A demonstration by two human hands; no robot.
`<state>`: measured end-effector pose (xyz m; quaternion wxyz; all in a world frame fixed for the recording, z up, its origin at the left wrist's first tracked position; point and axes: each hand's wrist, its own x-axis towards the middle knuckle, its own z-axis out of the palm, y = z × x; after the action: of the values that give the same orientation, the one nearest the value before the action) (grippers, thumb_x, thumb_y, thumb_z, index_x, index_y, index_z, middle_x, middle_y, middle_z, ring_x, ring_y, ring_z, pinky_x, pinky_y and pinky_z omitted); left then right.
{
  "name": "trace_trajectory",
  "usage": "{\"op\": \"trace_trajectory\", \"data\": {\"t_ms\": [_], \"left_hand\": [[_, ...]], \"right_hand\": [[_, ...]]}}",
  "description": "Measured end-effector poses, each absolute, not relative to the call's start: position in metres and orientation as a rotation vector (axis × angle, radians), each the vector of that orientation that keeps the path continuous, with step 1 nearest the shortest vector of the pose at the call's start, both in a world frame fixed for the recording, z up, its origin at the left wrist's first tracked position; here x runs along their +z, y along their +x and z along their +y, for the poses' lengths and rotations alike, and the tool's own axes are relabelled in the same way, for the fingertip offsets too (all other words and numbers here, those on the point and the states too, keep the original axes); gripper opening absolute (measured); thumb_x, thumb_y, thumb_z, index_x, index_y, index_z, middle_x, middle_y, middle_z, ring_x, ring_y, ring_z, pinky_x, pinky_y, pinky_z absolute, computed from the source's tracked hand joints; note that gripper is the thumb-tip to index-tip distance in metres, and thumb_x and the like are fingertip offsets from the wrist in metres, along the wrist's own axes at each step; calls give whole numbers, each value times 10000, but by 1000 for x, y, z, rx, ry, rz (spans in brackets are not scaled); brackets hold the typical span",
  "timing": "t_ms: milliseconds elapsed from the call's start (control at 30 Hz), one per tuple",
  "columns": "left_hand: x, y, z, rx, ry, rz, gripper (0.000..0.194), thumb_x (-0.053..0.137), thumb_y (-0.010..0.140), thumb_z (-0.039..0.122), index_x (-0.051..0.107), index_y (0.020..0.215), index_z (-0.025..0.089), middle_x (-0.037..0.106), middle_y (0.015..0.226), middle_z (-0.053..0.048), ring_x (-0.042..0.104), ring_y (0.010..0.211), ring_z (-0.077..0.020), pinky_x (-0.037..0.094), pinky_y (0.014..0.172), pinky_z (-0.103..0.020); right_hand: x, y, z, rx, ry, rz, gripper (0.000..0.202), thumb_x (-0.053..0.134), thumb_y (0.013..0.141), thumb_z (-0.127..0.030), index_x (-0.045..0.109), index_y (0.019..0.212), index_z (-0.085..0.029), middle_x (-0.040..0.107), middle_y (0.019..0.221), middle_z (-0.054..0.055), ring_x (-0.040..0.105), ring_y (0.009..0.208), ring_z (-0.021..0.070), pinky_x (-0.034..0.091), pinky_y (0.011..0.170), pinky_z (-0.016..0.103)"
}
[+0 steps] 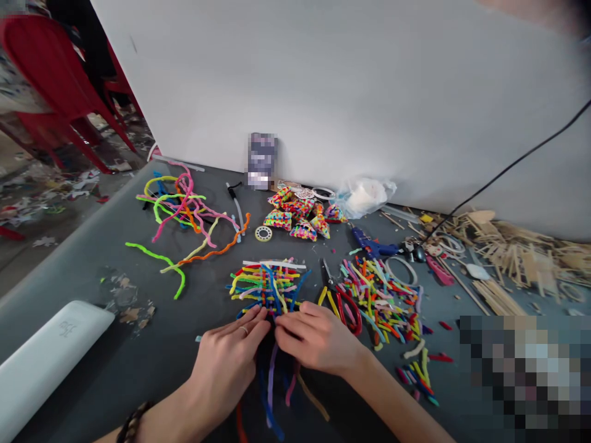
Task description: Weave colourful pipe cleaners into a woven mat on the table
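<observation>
A small mat of woven pipe cleaners (265,284) in many colours lies on the table before me, a white strip (276,264) along its far edge. My left hand (231,347) is closed at the near left of the weave, its fingertips pressed together on the pipe cleaners. From the right, my right hand (318,338) pinches at the near edge, close to the left fingertips. Loose ends, among them a purple pipe cleaner (271,387), hang toward me below both hands. My fingers hide the exact strands they grip.
Cut pipe-cleaner pieces (383,301) are heaped on the right, beside red-handled scissors (348,307). Behind lie a blue glue gun (373,245) and finished woven pieces (298,209). Long pipe cleaners (180,203) tangle at the back left. A white device (50,363) occupies the near left.
</observation>
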<state>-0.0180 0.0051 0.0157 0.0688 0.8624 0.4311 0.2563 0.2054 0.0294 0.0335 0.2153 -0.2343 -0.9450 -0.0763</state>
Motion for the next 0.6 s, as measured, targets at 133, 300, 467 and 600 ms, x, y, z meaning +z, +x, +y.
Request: {"op": "trace_trajectory", "data": {"t_ms": [133,300,467,600], "left_hand": [[13,-17,0,778,2835,1191,409,387,893,17,694,1139,130,741,1232,-88,709,1149,-225,611,915,-313],[15,-13,-8,602,3077,1206,481,373,843,-26,641,1235,49,691,1300,-175,663,1223,-277,595,959,-346],[13,-9,-13,523,3061,1297,578,419,848,5,557,1392,142,668,1339,-179,636,1266,-283,586,979,-377],[11,-7,-14,456,3061,1271,543,478,881,82,544,1420,106,636,1378,-198,608,1298,-301,568,1019,-387]], "right_hand": [[36,197,30,251,-999,-2445,128,542,966,-150,644,912,-204,738,798,-12,644,697,120,395,730,309],[50,187,36,541,-1334,-2278,75,650,894,-156,645,880,-230,716,750,-46,615,690,139,377,742,286],[58,187,49,986,-1461,-2082,63,647,916,-189,643,890,-246,747,791,-65,686,738,136,426,750,243],[59,184,54,1126,-1508,-1951,72,662,891,-198,641,835,-238,741,740,-60,708,701,138,450,700,221]]}}
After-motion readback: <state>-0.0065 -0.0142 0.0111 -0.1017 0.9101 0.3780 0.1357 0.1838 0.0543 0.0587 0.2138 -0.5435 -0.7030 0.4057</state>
